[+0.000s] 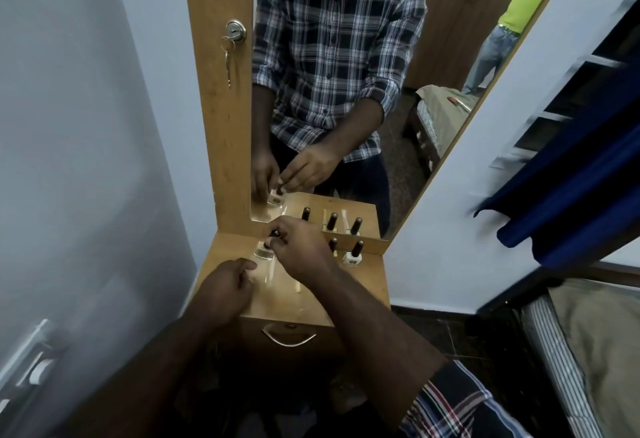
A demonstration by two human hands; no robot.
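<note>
The right hand is pinching the cap of a bottle standing in the tray's far-left corner. The left hand is lying curled at the tray's near-left edge, and whether it is gripping anything cannot be told.

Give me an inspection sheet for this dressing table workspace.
Surface: wooden dressing table top, bare wood around the work.
Job's things: nail polish bottle at the left end of a clear organizer; white bottle stands further right.
Clutter: nothing seen.
Grips: right hand pinches the bottle's cap; left hand curled beside the organizer, contact unclear.
Cables: nothing seen.
Surroundings: mirror behind, key in a lock, bed at right.
</note>
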